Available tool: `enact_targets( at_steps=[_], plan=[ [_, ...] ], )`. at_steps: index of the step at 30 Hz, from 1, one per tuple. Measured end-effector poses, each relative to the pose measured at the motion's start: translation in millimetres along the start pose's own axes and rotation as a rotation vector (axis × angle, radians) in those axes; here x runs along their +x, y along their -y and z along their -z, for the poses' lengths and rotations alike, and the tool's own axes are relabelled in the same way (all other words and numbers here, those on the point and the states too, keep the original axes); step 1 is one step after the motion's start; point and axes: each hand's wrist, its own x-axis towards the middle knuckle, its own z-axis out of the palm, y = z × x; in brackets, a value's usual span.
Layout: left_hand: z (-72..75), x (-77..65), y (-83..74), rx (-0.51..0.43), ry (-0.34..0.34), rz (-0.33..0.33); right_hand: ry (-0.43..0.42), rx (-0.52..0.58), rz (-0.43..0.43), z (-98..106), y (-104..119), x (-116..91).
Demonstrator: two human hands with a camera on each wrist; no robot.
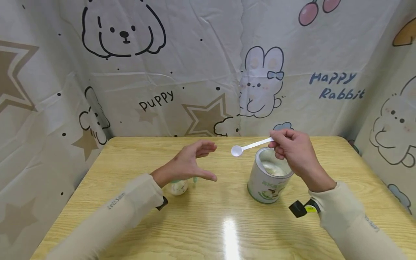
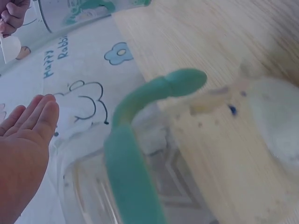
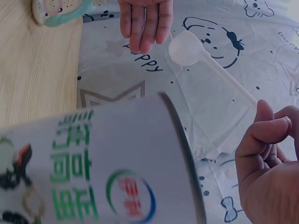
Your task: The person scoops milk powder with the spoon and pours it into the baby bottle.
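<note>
My right hand (image 1: 297, 151) pinches the handle end of a white plastic measuring scoop (image 1: 236, 151) above an open tin (image 1: 268, 186). The scoop's bowl points left, out past the tin's rim. Pale powder (image 1: 272, 169) shows inside the tin. To the left, my left hand (image 1: 185, 162) is held in the air with thumb and fingers spread apart, holding nothing. Below and behind that hand stands a small bottle (image 1: 178, 188), partly hidden by it. The left wrist view shows the bottle's green curved handle (image 2: 133, 168) up close, blurred.
A light wood table (image 1: 208, 216) carries the tin and the bottle. Behind it and along both sides hangs a pale cloth (image 1: 201, 72) printed with cartoon animals and stars. Black wrist straps (image 1: 298, 208) sit over the beige sleeves (image 1: 351, 216).
</note>
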Motion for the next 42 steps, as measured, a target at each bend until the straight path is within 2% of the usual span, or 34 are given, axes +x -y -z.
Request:
enact_targets(
  at_steps=[9, 26, 42],
  plan=[
    [-17.3, 13.8, -0.7, -0.049, 0.045, 0.005, -0.027, 0.03, 0.016, 19, -2, -4],
    [-48.6, 32.9, -3.2, -0.069, 0.1, 0.026, -0.091, 0.086, 0.016, 49, -9, -9],
    [-82.9, 60.6, -5.0, -0.027, 0.089, -0.003, -0.157, 0.099, 0.021, 70, -16, -11]
  ],
)
